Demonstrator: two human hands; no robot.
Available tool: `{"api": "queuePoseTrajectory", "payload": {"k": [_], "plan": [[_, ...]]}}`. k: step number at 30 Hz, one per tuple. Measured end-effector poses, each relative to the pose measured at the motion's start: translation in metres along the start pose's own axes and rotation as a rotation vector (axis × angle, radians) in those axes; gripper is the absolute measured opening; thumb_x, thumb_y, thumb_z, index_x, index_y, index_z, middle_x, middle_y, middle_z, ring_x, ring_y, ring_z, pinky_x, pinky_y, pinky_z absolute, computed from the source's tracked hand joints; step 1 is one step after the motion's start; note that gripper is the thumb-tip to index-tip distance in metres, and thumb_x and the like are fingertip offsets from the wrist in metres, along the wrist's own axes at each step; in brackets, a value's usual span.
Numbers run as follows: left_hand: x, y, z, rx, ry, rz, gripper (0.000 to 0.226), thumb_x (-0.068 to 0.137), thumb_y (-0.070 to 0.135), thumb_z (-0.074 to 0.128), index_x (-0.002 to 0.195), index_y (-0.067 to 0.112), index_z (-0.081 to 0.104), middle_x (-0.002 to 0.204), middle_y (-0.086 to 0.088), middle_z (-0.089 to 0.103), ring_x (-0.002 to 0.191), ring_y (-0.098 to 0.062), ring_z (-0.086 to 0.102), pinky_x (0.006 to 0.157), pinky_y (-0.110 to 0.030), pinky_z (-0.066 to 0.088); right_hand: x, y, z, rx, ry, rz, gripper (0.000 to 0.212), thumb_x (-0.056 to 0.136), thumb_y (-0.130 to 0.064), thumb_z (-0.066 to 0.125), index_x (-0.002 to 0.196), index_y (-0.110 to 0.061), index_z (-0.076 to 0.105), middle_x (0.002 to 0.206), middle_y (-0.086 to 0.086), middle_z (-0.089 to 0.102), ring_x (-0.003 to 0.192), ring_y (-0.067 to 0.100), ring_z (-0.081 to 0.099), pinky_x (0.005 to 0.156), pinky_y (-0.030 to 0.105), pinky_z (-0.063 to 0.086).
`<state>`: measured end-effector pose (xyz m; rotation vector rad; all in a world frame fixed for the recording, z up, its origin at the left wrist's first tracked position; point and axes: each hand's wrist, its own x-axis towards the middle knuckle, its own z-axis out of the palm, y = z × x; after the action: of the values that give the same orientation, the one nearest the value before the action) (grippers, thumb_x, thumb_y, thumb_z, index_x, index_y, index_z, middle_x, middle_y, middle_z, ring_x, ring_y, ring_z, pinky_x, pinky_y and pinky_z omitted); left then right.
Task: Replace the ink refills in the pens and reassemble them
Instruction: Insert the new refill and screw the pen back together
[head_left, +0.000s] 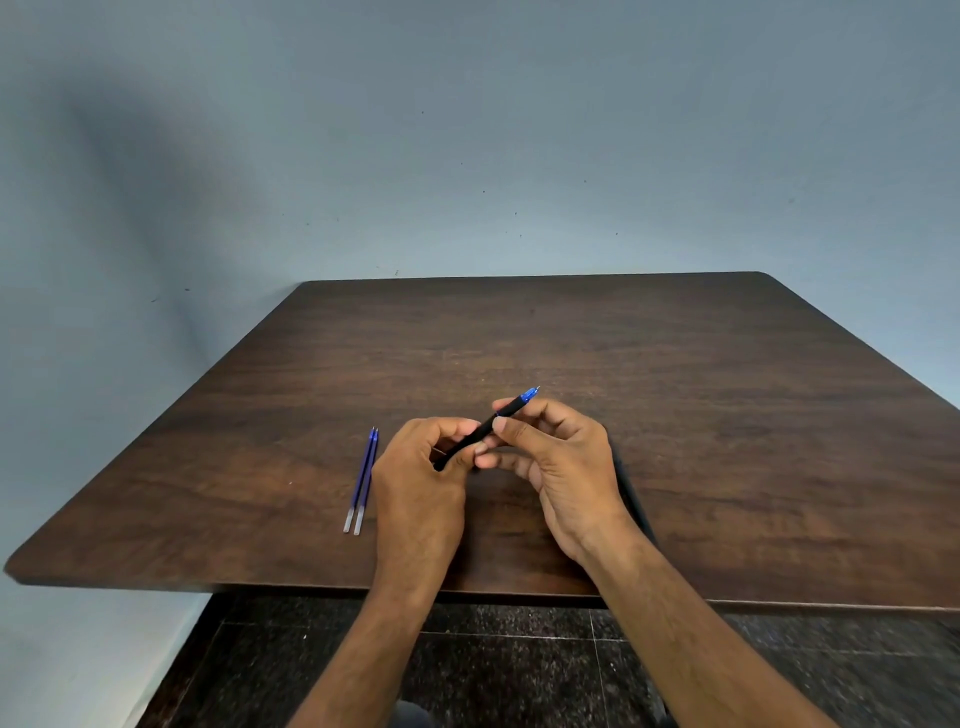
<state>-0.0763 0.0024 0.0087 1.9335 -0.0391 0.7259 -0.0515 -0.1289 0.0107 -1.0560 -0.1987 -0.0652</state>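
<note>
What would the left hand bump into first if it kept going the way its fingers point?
Probably the right hand, since the left hand curls toward it around the black pen both hold. Depth is hard to judge.

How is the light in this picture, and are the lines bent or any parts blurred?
Head view: soft light, no glare; a big shadow falls on the wall at left. The wide lens bends the table edges. The pen and both refills look sharp; the forearms at the bottom edge are blurred.

Left hand (415, 467) and right hand (556, 457) meet above the table, fingers curled, pinching.
</note>
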Motion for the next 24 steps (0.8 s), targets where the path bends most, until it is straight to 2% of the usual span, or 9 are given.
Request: {"api": "queuePoseTrajectory", "payload": {"k": [4,8,13,18,24], "plan": [[-0.0003,0.0018,-0.0004,-0.008,0.001,0.0,0.036,0.079,0.001,0.079,0.091,0.034,0.071,0.089,0.016,0.069,0.089,0.004,0.065,0.076,-0.004,0.045,0.0004,-0.0026,0.0011,0.021,0.004,0.038,0.004,0.085,0.003,0.075,0.089,0.003,0.075,0.073,0.02,0.071,0.07,0.033,0.071,0.07,0.039,0.063],[-0.0013,0.0021,-0.0005,-0.006,-0.005,0.001,0.036,0.079,0.004,0.081,0.09,0.036,0.07,0.089,0.016,0.069,0.089,0.005,0.065,0.076,-0.004,0.046,-0.0002,-0.0035,0.0016,0.004,0.019,0.064,0.013,0.081,-0.004,0.081,0.087,0.002,0.072,0.074,0.02,0.072,0.069,0.033,0.071,0.069,0.037,0.062],[-0.0003,0.0003,0.0002,-0.015,-0.002,-0.004,0.033,0.079,0.004,0.081,0.091,0.033,0.072,0.089,0.014,0.07,0.088,0.003,0.065,0.075,-0.005,0.045,-0.0001,-0.0012,-0.0005,0.013,0.004,0.028,0.021,0.083,0.003,0.077,0.104,0.001,0.071,0.083,0.024,0.072,0.073,0.035,0.071,0.069,0.038,0.061],[0.0001,-0.0002,0.0002,-0.013,-0.006,-0.001,0.035,0.079,0.004,0.081,0.091,0.035,0.072,0.089,0.015,0.07,0.088,0.003,0.066,0.076,-0.005,0.046,0.0001,0.0,-0.0006,-0.01,0.006,0.012,0.01,0.085,0.003,0.075,0.095,0.002,0.075,0.077,0.023,0.071,0.073,0.036,0.07,0.07,0.039,0.062],[-0.0009,-0.0001,0.0004,0.008,-0.021,0.011,0.036,0.079,0.006,0.081,0.09,0.039,0.07,0.089,0.018,0.069,0.089,0.004,0.065,0.076,-0.005,0.047,0.0,-0.0009,0.0007,-0.018,0.043,0.046,0.016,0.081,-0.002,0.08,0.092,0.006,0.073,0.074,0.021,0.071,0.066,0.033,0.069,0.065,0.035,0.062]]}}
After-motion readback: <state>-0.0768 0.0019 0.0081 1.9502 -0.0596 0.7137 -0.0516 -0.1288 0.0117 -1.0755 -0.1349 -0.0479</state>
